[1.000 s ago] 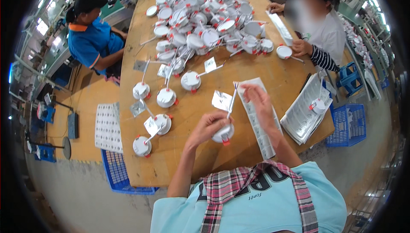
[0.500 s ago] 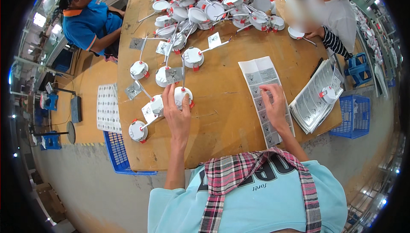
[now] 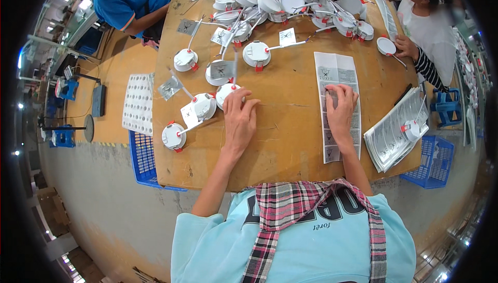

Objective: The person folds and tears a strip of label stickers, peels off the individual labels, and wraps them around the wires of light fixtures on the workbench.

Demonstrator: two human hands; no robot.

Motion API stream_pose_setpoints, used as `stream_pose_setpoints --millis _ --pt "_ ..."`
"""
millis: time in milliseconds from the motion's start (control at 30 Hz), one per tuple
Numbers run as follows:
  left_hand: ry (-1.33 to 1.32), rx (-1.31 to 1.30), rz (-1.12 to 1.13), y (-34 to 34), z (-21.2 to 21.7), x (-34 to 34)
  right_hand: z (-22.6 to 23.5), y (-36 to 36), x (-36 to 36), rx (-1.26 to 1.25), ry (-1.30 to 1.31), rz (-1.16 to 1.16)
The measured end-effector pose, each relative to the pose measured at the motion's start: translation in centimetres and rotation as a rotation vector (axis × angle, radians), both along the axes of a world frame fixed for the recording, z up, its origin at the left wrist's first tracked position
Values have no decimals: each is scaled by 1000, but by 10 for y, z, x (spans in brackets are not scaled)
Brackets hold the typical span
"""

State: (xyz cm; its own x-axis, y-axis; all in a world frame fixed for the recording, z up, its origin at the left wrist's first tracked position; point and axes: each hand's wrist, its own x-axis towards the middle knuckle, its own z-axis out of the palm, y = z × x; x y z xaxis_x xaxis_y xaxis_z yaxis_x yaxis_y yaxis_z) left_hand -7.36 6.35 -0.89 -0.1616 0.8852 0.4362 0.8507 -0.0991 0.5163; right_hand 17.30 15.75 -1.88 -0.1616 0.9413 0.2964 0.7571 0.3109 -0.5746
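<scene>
My left hand (image 3: 241,119) is open, its fingers bent and apart. Its fingertips are at the near edge of a round white downlight (image 3: 226,94), which they partly cover. Around it lie more downlights with red clips, among them one at the near left (image 3: 174,136), one with a white tag (image 3: 205,108) and one farther off (image 3: 257,55). Small printed labels hang on their cables, such as a grey one (image 3: 222,70). Over a long sheet of labels (image 3: 338,65) my right hand (image 3: 341,114) is curled, thumb and forefinger close together. Whatever they pinch is too small to make out.
A heap of downlights (image 3: 290,3) covers the table's far end. On the right lies a stack of label sheets (image 3: 389,132) with a downlight on it. A co-worker's hand (image 3: 407,47) touches another downlight (image 3: 386,46). Blue crates (image 3: 142,153) stand below the table's edges.
My left hand has moved off the downlights toward the right and near side, uncovering several. My right hand has curled in over the label sheet. The whole view has shifted.
</scene>
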Motion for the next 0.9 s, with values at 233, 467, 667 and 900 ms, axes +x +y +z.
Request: stream_pose_setpoints --millis 233,467,667,900 --pt "-197 68 18 27 12 3 30 1 -11 -8 18 40" --pt "-280 232 -53 129 39 26 63 7 -41 30 157 267" --pt "27 313 -32 229 38 9 50 -2 -38 -13 222 320" --pt "-55 -34 -44 256 31 29 40 1 -25 -64 282 296"
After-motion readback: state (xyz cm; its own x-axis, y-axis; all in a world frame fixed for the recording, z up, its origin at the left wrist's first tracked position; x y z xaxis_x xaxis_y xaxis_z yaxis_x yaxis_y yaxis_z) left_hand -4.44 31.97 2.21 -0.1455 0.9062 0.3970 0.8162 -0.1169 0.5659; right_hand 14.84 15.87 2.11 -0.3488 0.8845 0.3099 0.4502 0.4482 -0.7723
